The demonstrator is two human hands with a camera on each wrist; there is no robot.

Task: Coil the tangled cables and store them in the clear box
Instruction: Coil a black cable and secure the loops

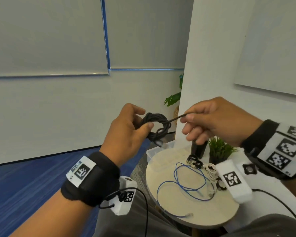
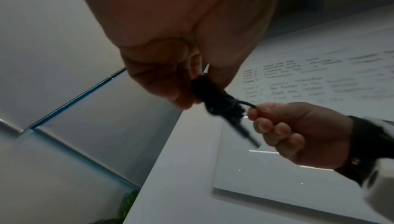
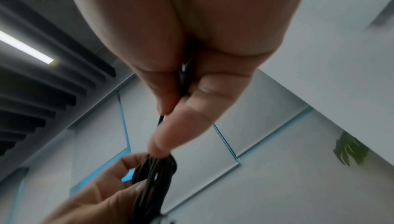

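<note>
The black cable (image 1: 156, 124), its coil gripped by the left hand (image 1: 126, 134) and its tail pinched by the right hand (image 1: 217, 120), could spring loose if that taut tail slips before being tucked.

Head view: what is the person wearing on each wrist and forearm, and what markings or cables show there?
Both hands are bare. The left wrist wears a wide black band with a white square-code tag; under it hangs a white camera block bearing another code, with a thin black cable looping off. The right wrist wears a similar black band with a white panel of several codes, and a white coded block with a black cable.
</note>
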